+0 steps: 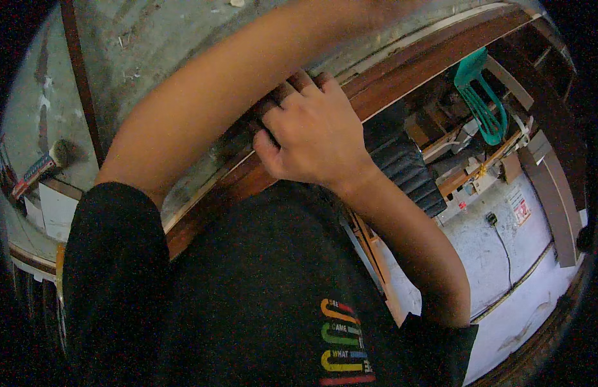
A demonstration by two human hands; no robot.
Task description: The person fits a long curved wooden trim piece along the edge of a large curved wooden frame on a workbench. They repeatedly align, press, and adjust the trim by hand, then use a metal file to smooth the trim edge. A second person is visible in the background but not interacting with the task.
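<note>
My left forearm (208, 97) crosses from the lower left over a worn grey tabletop (163, 32). At its end my left hand (392, 8) is blurred and cut off by the upper edge, so its fingers do not show. Beneath that forearm, my right hand (321, 138) rests at the table's brown wooden edge (402, 84). Its fingers are curled and the thumb is bent in, closed. Whatever it grips, if anything, is hidden under the palm and behind the left forearm.
A paintbrush (44, 168) with a labelled handle lies at the far left, beside a white box-like piece (59, 209). A dark strip (82, 84) runs across the tabletop. Beyond the table's right side are a black padded seat (408, 171), a green plastic chair (483, 97) and a cord (502, 245).
</note>
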